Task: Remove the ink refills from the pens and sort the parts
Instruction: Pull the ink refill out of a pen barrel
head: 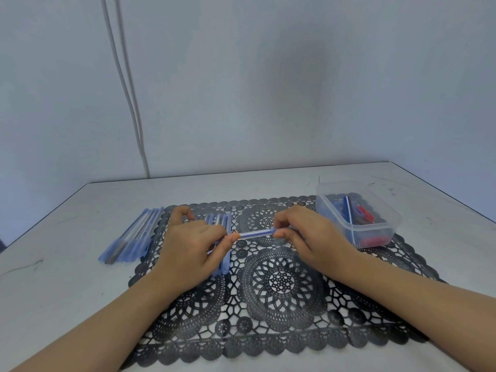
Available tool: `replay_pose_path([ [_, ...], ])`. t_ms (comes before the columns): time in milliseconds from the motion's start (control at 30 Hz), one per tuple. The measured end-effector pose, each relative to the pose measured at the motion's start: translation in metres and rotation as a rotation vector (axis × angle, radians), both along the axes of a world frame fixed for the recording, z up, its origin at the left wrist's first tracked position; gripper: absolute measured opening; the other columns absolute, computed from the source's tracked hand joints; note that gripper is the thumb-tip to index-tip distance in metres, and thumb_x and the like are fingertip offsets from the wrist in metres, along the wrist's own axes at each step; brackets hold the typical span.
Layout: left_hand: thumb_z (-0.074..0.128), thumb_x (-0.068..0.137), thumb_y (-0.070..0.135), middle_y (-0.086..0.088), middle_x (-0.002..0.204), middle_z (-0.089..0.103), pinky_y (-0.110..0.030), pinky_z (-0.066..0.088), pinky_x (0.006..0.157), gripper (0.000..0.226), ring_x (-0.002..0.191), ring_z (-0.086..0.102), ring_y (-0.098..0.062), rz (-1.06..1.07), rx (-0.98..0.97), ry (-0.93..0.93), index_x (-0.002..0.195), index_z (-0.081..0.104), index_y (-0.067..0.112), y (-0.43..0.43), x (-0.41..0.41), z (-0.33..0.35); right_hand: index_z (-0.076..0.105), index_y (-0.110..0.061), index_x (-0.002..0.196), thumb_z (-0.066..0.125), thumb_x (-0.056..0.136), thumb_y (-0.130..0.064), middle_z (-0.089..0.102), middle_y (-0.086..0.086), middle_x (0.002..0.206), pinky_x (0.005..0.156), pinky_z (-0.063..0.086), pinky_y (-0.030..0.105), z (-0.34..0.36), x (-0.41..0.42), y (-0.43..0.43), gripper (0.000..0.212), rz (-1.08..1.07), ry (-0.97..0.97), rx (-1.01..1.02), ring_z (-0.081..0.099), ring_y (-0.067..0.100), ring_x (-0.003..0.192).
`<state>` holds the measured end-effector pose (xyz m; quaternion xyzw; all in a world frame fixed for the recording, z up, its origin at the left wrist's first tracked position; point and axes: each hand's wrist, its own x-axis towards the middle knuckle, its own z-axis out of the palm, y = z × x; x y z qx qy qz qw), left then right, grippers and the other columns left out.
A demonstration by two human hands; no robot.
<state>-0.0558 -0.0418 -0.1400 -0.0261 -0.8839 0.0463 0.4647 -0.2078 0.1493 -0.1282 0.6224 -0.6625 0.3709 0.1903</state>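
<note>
Near table edge: black lace placemat, bare in the near half, with room for both forearms. Mid-mat: clear blue pen held level just above the lace, pinched at one end by the left hand and at the other by the right hand, fingers curled, probably for pulling the ends apart. Behind the left hand: row of pale blue pens; more pens across the mat's left edge. Far right corner of the mat: clear plastic tub of blue and red parts, within easy reach.

Black lace-patterned mat, pale blue pens, white table.
</note>
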Motion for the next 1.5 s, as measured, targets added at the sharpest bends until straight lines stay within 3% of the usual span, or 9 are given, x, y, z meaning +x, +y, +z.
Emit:
replay_pose_path([
  [267, 0.042, 0.098, 0.041, 0.012, 0.047, 0.046, -0.032, 0.03, 0.081, 0.048, 0.043, 0.041, -0.008, -0.019, -0.009, 0.007, 0.059, 0.06, 0.02, 0.0026, -0.0002, 0.0012, 0.059, -0.014, 0.082, 0.028, 0.098, -0.042, 0.057, -0.005, 0.068, 0.065, 0.039, 0.018, 0.0, 0.0007, 0.0004, 0.045, 0.011, 0.027, 0.02, 0.048, 0.008, 0.064],
  [367, 0.042, 0.098, 0.041, 0.012, 0.047, 0.047, -0.032, 0.03, 0.081, 0.046, 0.043, 0.041, -0.008, -0.021, -0.02, 0.005, 0.059, 0.058, 0.021, 0.0031, 0.0005, 0.0009, 0.06, -0.012, 0.076, 0.033, 0.098, -0.031, 0.058, -0.003, 0.067, 0.066, 0.04, 0.02, 0.0008, 0.0015, -0.0003, 0.04, 0.0, 0.116, -0.006, 0.048, 0.008, 0.065],
  [500, 0.043, 0.098, 0.04, 0.012, 0.047, 0.046, -0.032, 0.03, 0.081, 0.046, 0.043, 0.038, -0.006, -0.021, -0.019, 0.009, 0.058, 0.057, 0.021, 0.0039, 0.0003, 0.0014, 0.066, -0.009, 0.085, 0.038, 0.095, -0.028, 0.062, -0.003, 0.073, 0.068, 0.041, 0.017, 0.002, 0.0008, 0.0007, 0.035, -0.01, 0.105, 0.016, 0.049, 0.004, 0.069],
  [667, 0.042, 0.098, 0.04, 0.013, 0.047, 0.042, -0.032, 0.03, 0.08, 0.047, 0.047, 0.029, -0.003, -0.016, 0.025, 0.024, 0.057, 0.056, 0.02, 0.0043, 0.0002, 0.0018, 0.065, -0.014, 0.101, 0.044, 0.092, -0.042, 0.064, -0.007, 0.078, 0.069, 0.048, 0.02, 0.002, 0.0016, 0.0017, 0.036, -0.009, 0.102, 0.054, 0.056, 0.004, 0.072],
  [867, 0.042, 0.098, 0.04, 0.013, 0.047, 0.047, -0.031, 0.03, 0.08, 0.047, 0.042, 0.042, -0.007, -0.043, 0.007, 0.018, 0.06, 0.061, 0.02, 0.0039, 0.0005, 0.0025, 0.072, -0.007, 0.087, 0.061, 0.084, -0.028, 0.068, -0.002, 0.075, 0.067, 0.05, 0.019, 0.0009, 0.0003, 0.0006, 0.023, 0.023, 0.157, -0.122, 0.059, 0.006, 0.07],
  [1067, 0.042, 0.099, 0.04, 0.014, 0.048, 0.046, -0.029, 0.028, 0.079, 0.046, 0.044, 0.036, -0.004, -0.072, 0.02, 0.014, 0.061, 0.061, 0.021, 0.0051, 0.0012, 0.0037, 0.072, -0.006, 0.084, 0.064, 0.082, -0.026, 0.069, -0.002, 0.074, 0.068, 0.052, 0.021, -0.0002, 0.0, 0.0001, 0.022, 0.031, 0.184, -0.165, 0.06, 0.006, 0.07],
  [1333, 0.041, 0.099, 0.04, 0.014, 0.048, 0.043, -0.03, 0.029, 0.079, 0.046, 0.048, 0.027, -0.001, -0.072, 0.014, -0.003, 0.06, 0.058, 0.021, 0.0055, 0.0006, 0.0037, 0.067, -0.008, 0.081, 0.036, 0.099, -0.036, 0.065, -0.001, 0.072, 0.066, 0.046, 0.026, 0.0006, -0.0005, 0.0007, 0.046, 0.049, 0.178, -0.019, 0.058, 0.013, 0.072],
  [1400, 0.042, 0.098, 0.04, 0.013, 0.048, 0.044, -0.03, 0.03, 0.079, 0.046, 0.045, 0.032, -0.003, -0.061, 0.007, -0.001, 0.06, 0.059, 0.021, 0.0053, 0.0002, 0.0031, 0.067, -0.014, 0.087, 0.028, 0.099, -0.042, 0.065, -0.005, 0.077, 0.068, 0.044, 0.022, 0.0008, 0.0008, 0.0011, 0.05, 0.021, 0.154, 0.053, 0.056, 0.008, 0.076],
  [1500, 0.043, 0.098, 0.039, 0.013, 0.047, 0.045, -0.03, 0.029, 0.078, 0.046, 0.042, 0.038, -0.007, -0.044, 0.019, 0.016, 0.059, 0.06, 0.02, 0.0044, 0.0001, 0.0027, 0.063, -0.017, 0.102, 0.036, 0.094, -0.048, 0.065, -0.009, 0.087, 0.071, 0.041, 0.01, 0.0035, 0.0035, 0.0027, 0.042, -0.021, 0.099, 0.074, 0.055, -0.001, 0.081],
])
